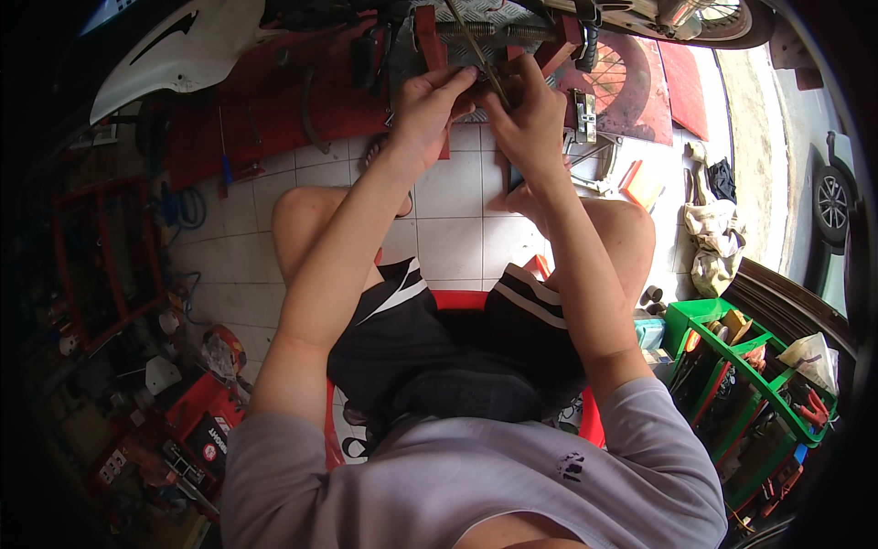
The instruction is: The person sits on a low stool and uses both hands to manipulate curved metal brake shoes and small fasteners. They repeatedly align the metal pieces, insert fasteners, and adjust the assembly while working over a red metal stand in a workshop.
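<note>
My left hand (428, 114) and my right hand (532, 119) are close together at the far middle, in front of the red lift. A long thin brass-coloured rod (476, 44) slants down from the top edge and ends by the curled fingers of my right hand. Those fingers are closed around its lower end. The thumb and fingers of my left hand pinch together near a small dark part, which the fingers mostly hide. A metal coil spring (466, 28) lies just beyond, between red upright brackets (428, 41).
A red motorcycle lift (274, 110) spans the far side, with motorcycle parts above it. A blue-handled screwdriver (226, 169) leans at its left. A green tool rack (704, 320) stands right, red tool cases (206, 421) left. My knees flank the white tiled floor (448, 192).
</note>
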`<state>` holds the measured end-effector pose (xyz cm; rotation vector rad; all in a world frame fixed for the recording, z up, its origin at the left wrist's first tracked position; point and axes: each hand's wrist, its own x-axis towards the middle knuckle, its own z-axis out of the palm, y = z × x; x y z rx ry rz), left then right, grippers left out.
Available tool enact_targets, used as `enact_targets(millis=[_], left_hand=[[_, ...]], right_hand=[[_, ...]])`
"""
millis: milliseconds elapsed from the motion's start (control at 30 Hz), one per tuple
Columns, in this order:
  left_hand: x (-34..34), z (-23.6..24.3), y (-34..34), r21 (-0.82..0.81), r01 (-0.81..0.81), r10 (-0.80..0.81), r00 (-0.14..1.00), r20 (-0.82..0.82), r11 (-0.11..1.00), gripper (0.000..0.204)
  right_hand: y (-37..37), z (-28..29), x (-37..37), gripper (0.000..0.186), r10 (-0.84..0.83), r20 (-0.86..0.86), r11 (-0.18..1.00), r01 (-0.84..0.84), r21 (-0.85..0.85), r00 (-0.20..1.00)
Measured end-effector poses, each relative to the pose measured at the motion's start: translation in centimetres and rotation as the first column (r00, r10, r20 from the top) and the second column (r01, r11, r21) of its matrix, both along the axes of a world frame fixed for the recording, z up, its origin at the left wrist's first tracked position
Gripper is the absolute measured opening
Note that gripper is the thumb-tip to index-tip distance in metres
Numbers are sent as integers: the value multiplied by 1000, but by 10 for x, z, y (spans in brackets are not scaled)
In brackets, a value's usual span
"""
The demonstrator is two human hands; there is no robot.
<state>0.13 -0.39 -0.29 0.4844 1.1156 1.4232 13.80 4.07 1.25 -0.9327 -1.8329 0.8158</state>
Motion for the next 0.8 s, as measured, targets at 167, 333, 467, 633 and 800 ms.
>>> enact_targets(millis=[167, 333, 467, 633, 800], left_hand=[[2, 0, 0, -13, 4, -3, 998, 57, 1000, 18], [7, 1, 1, 40, -26, 22, 996, 88, 999, 17], [6, -1, 2, 150, -18, 12, 999, 35, 989, 17], [3, 1, 0, 170, -18, 22, 1000, -21, 985, 15], [2, 5, 0, 130, -85, 89, 996, -21, 988, 16]], right_hand=[[0, 1, 0, 19, -21, -3, 1000, 21, -7, 1000], [1, 2, 1, 19, -28, -11, 1000, 28, -8, 1000], [0, 4, 4, 20, -33, 31, 996, 35, -86, 999], [1, 3, 0, 18, -51, -27, 996, 49, -69, 998], [2, 3, 2, 19, -52, -50, 996, 48, -81, 997]])
